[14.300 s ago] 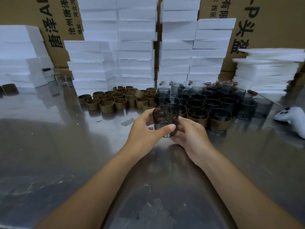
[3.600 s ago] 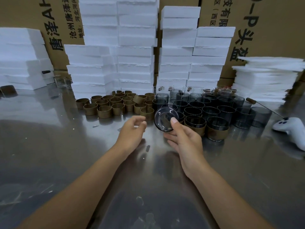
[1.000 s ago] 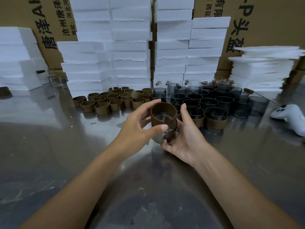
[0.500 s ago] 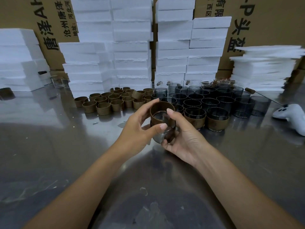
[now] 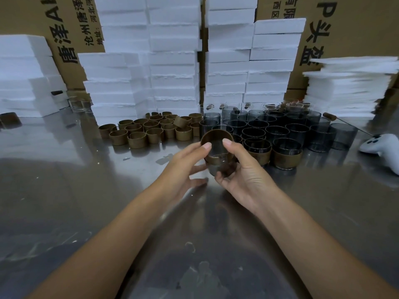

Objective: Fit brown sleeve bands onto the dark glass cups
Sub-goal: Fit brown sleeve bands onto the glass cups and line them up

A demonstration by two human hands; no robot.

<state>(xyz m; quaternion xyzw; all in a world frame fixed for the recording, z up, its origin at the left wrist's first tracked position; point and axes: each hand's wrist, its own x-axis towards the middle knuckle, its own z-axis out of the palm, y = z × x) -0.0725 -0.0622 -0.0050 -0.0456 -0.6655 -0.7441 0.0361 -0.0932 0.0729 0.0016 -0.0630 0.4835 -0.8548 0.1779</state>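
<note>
Band partly on cup, held over mid-bench (image 5: 86,190).
My left hand (image 5: 183,167) pinches the brown sleeve band (image 5: 216,161), thumb on its rim. My right hand (image 5: 246,175) grips the dark glass cup (image 5: 219,170) poking out below, its base hidden by my fingers.

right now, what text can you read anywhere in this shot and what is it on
"唐泽A", cut off at the frame's top: left cardboard box
"沧州唐泽", cut off: same box
"地址:": same box
"P头盔": right cardboard box
"有限", "西区", cut off: same box
The other small print is cut off; no other text shows.
</note>
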